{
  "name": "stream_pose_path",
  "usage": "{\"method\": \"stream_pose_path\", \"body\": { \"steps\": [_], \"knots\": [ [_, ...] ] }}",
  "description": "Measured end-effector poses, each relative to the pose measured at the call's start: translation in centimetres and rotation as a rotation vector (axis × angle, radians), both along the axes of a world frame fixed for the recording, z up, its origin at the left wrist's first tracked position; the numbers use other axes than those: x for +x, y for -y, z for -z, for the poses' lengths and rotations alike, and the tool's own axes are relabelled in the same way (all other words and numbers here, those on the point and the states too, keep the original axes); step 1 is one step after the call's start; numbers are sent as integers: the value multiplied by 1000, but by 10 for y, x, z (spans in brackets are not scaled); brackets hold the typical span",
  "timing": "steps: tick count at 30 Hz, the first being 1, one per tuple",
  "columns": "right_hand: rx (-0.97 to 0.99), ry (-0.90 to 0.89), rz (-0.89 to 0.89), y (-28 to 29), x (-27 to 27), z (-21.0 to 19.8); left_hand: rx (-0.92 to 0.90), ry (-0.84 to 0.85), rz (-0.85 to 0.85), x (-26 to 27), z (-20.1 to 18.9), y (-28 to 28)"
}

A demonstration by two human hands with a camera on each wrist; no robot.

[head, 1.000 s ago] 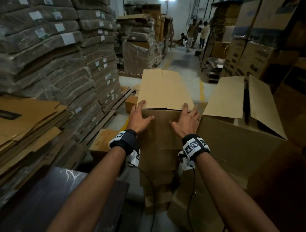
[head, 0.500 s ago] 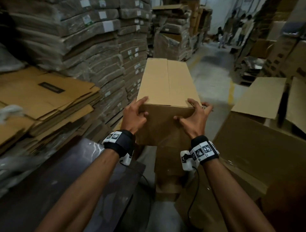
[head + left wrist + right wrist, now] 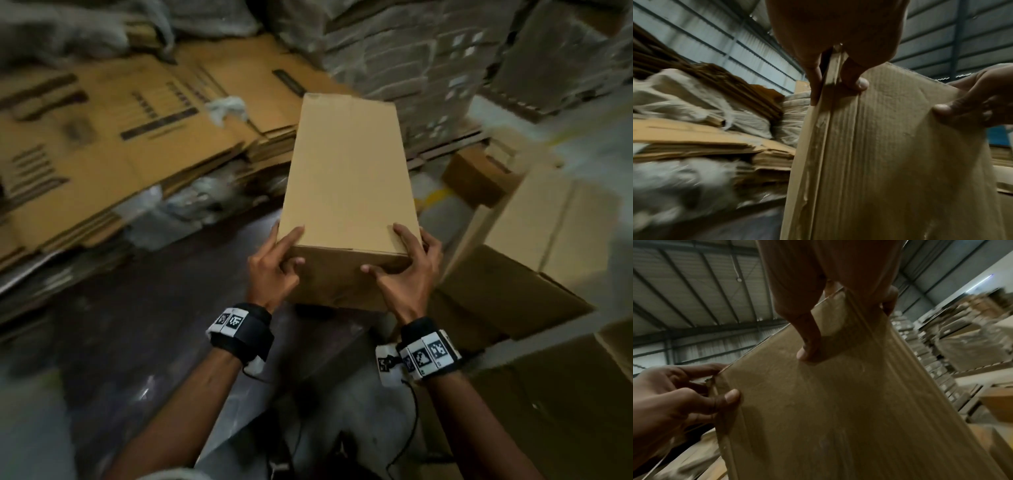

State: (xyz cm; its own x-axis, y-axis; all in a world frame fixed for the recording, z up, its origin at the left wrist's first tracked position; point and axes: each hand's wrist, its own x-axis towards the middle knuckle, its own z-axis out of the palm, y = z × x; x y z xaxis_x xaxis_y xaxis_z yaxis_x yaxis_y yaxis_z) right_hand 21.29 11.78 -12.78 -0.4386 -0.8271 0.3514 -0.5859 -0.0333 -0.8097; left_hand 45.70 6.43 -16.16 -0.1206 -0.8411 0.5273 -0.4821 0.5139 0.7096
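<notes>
Long plain brown cardboard box (image 3: 349, 178), aloft at edge of dark glossy desk (image 3: 137, 325), long axis pointing straight away from body. Near end clamped at both corners: left hand (image 3: 274, 270) and right hand (image 3: 407, 274), fingers curled round edges, equally near. Flattened-carton stack (image 3: 137, 137) beyond, left.

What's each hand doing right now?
Left hand: holding the box, fingers round its near left corner.
Right hand: holding the same box, near right corner.
</notes>
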Motion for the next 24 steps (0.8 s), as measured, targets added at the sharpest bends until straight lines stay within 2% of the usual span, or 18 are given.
{"method": "stream_pose_path", "body": {
  "steps": [6,13,18,24],
  "knots": [
    [56,-41,-222,-12,43,52,69,-57,-213,56,61,-74],
    [244,-10,-422,-19,45,107,182,23,-362,49,110,-125],
    [253,-93,-612,-7,21,107,279,65,-477,24,92,-133],
    [282,-425,-482,32,41,89,484,157,-488,11,54,-116]
  ]
}}
